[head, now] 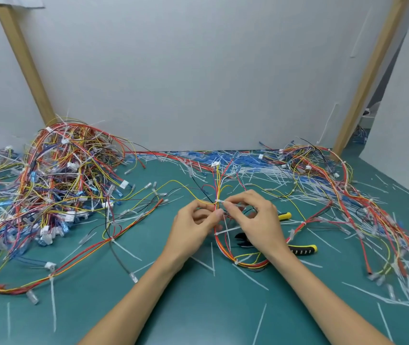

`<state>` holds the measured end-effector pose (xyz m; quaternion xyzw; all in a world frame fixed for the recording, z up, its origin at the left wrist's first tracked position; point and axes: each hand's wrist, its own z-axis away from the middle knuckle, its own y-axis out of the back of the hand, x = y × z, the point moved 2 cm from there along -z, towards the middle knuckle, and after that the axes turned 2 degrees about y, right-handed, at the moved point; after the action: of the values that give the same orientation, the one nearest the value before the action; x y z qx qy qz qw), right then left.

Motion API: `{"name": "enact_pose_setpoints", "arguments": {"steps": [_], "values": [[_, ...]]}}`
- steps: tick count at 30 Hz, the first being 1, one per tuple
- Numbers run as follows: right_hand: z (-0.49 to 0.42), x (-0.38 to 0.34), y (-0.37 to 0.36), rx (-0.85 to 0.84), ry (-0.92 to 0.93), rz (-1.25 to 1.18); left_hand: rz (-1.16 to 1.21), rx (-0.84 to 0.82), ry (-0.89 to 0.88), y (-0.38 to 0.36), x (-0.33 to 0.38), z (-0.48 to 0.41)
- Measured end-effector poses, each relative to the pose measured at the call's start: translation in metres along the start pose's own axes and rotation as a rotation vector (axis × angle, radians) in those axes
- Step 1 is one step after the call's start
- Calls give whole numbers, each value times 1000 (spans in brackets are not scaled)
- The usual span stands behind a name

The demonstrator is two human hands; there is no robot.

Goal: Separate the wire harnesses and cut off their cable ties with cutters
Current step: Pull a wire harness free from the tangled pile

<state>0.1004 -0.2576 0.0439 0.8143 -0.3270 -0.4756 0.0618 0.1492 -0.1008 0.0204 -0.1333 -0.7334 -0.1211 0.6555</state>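
Observation:
A harness of red, yellow and orange wires (219, 188) runs from a white connector (215, 164) down the middle of the green table (198, 307). My left hand (193, 226) pinches the bundle just below a white cable tie (219, 201). My right hand (255, 220) pinches that tie's tail from the right. The cutters (297, 249), with black and yellow handles, lie on the table under my right hand; neither hand holds them. A second tie (225, 231) crosses the bundle lower down.
A big tangled heap of harnesses (56, 185) fills the left. Another heap (322, 165) lies at the back right. Cut white ties (260, 175) litter the table. White partition walls with wooden posts (24, 61) close the back.

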Motion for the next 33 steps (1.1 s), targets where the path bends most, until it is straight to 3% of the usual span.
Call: {"name": "enact_pose_setpoints", "arguments": {"steps": [6, 10, 13, 21, 27, 33], "values": [[6, -5, -5, 129, 103, 178, 128, 66, -12, 8, -4, -4], [11, -7, -14, -2, 126, 363, 251, 75, 8, 11, -4, -4], [10, -4, -16, -104, 125, 335, 214, 44, -6, 12, -3, -4], [13, -14, -28, -128, 126, 378, 109, 143, -2, 11, -5, -5], [10, -15, -28, -152, 138, 254, 98, 219, -2, 13, -4, -4], [-12, 11, 17, 137, -83, 251, -299, 46, -168, 12, 0, 3]]}}
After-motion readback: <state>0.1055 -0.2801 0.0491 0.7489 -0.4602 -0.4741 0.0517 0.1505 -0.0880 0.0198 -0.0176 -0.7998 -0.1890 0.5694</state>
